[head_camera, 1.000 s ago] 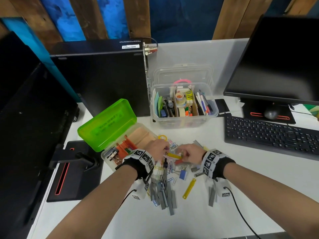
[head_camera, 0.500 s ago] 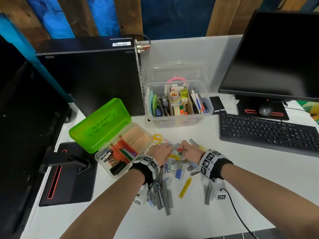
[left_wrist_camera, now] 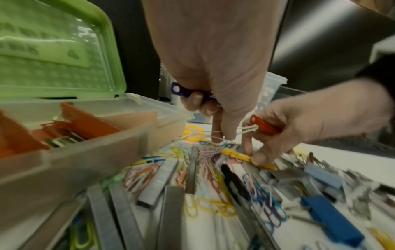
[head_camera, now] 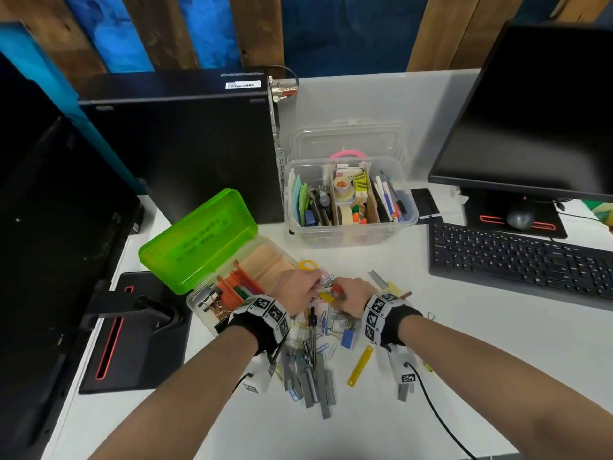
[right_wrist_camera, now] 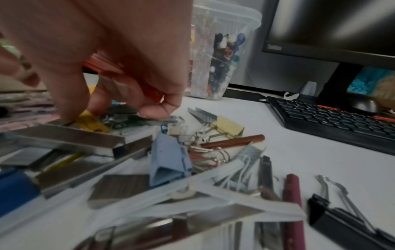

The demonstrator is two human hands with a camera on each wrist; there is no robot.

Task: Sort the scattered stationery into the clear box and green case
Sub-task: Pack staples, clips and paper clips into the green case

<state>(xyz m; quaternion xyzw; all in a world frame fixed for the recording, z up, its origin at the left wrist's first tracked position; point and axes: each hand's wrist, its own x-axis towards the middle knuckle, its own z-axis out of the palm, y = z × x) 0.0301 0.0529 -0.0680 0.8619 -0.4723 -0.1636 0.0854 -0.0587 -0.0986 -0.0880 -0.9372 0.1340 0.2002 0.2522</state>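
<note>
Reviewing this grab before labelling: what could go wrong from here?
1. The left hand already holds a purple strip while pinching a wire clip; either might slip.
2. The right hand holds an orange strip and reaches for a yellow strip in tangled paper clips, which might drag along.

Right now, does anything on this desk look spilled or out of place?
Yes. A heap of paper clips, staple strips and binder clips lies scattered loose across the white desk, in front of the open green case and clear box. Nothing looks broken.
</note>
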